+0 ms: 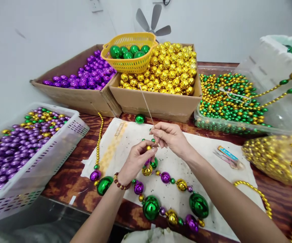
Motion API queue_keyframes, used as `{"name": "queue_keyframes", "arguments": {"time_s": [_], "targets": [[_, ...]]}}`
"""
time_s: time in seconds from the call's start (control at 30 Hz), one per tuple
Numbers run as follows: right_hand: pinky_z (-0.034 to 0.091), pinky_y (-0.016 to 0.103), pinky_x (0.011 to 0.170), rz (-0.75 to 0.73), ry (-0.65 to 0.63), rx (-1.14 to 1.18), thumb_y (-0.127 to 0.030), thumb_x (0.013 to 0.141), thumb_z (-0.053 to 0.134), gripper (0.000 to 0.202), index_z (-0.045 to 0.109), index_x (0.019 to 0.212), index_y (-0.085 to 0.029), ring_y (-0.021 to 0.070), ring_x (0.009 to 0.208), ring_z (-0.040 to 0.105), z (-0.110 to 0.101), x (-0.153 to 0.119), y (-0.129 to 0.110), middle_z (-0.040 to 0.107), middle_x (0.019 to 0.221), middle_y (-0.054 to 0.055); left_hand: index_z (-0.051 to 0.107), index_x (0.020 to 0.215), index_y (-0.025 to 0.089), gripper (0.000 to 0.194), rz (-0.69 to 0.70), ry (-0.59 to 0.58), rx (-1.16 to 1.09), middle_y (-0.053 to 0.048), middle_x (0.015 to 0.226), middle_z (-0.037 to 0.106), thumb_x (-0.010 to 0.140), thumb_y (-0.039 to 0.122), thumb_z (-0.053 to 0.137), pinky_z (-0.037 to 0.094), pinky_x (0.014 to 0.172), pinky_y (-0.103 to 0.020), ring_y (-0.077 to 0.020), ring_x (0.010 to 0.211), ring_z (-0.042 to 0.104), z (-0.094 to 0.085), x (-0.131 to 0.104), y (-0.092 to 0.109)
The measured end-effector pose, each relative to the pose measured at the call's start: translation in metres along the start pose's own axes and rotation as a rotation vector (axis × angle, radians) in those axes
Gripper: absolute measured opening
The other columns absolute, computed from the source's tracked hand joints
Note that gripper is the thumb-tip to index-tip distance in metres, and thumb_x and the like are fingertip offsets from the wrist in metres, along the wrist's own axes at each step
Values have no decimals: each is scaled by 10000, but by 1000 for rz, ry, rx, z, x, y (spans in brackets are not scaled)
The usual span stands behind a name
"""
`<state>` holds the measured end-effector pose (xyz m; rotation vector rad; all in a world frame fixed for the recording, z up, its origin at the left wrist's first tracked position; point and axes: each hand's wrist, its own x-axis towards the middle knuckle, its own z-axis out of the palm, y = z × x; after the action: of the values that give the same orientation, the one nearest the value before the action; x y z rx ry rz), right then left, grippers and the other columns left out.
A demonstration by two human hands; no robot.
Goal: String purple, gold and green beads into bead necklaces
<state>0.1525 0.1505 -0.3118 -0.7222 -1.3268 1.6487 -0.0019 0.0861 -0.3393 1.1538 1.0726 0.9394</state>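
My left hand is closed with its fingertips pinching the end of a bead strand, close to a small gold bead. My right hand pinches a thin pale cord, which points up and away towards the boxes; whether it is string or a needle I cannot tell. Both sets of fingertips nearly meet above a white cloth. Below them the strand curves over the cloth, with large green balls, purple balls and gold balls between smaller beads.
Cardboard boxes hold purple balls and gold balls. A yellow basket of green balls rests on them. Small beads fill a white crate and a clear bin. Snips and a loose green ball lie on the cloth.
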Motion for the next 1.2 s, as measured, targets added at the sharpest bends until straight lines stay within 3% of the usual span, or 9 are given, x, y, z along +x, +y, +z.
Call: {"name": "queue_keyframes", "arguments": {"time_s": [0.17, 0.27, 0.37, 0.57, 0.77, 0.83, 0.93, 1.03, 1.2], "targets": [[307, 155, 358, -119, 107, 32, -299, 863, 622, 158, 666, 819, -153, 38, 390, 449, -7, 2, -8, 574, 575, -45, 593, 1073, 183, 248, 10, -60, -18, 0, 734, 603, 873, 327, 610, 392, 447, -166, -91, 581, 555, -9, -1, 7], [318, 156, 355, -162, 147, 27, -286, 876, 613, 152, 663, 821, -154, 40, 385, 463, -9, 1, -13, 571, 578, -47, 600, 1120, 199, 296, 36, -36, 71, -44, 987, 653, 852, 317, 642, 517, 691, -246, -151, 834, 633, -12, 0, 6], [346, 153, 362, -149, 119, -31, -274, 890, 601, 147, 661, 829, -155, 46, 391, 503, -11, -5, -15, 578, 589, -45, 581, 1212, 218, 345, 71, -82, 265, -72, 1178, 634, 890, 340, 588, 458, 952, -347, -212, 1088, 586, -19, 0, -4], [358, 149, 356, -127, 156, -104, -271, 902, 593, 149, 654, 836, -152, 49, 394, 528, -20, -15, -13, 593, 601, -42, 478, 1336, 267, 572, 127, -247, 836, -83, 1302, 560, 823, 456, 643, 368, 1041, -444, -268, 1208, 493, -36, -6, -40], [378, 166, 374, -120, 208, -105, -271, 903, 597, 137, 652, 843, -161, 58, 409, 527, -32, -22, -8, 592, 614, -41, 392, 1380, 222, 721, 177, -80, 1176, -123, 1250, 536, 796, 595, 589, 410, 959, -478, -306, 1144, 499, -4, 0, -59], [374, 172, 374, -116, 223, -114, -271, 906, 594, 135, 654, 850, -164, 62, 408, 527, -36, -27, -7, 591, 616, -40, 410, 1347, 198, 737, 175, -28, 1186, -127, 1208, 533, 765, 596, 624, 429, 934, -468, -306, 1109, 516, 11, 5, -62], [380, 177, 392, -165, 309, -141, -252, 897, 610, 118, 665, 844, -162, 63, 421, 516, -52, -35, -9, 581, 604, -37, 502, 1200, 191, 540, 149, -17, 1106, -102, 1119, 542, 778, 493, 653, 452, 894, -432, -277, 1028, 547, 23, 11, -64], [325, 168, 376, -238, 477, -132, -215, 882, 626, 94, 686, 838, -156, 43, 406, 448, -81, -48, -14, 554, 579, -39, 518, 1138, 203, 389, 83, -7, 878, -73, 1094, 560, 806, 367, 636, 451, 885, -390, -233, 986, 560, 18, 16, -62], [265, 182, 362, -272, 667, -43, -220, 853, 660, 58, 694, 838, -176, 45, 417, 391, -126, -75, -19, 533, 592, -34, 526, 1185, 202, 385, -68, -57, 442, -52, 1068, 594, 829, 328, 603, 451, 843, -340, -202, 956, 557, -1, 20, -52]]}}
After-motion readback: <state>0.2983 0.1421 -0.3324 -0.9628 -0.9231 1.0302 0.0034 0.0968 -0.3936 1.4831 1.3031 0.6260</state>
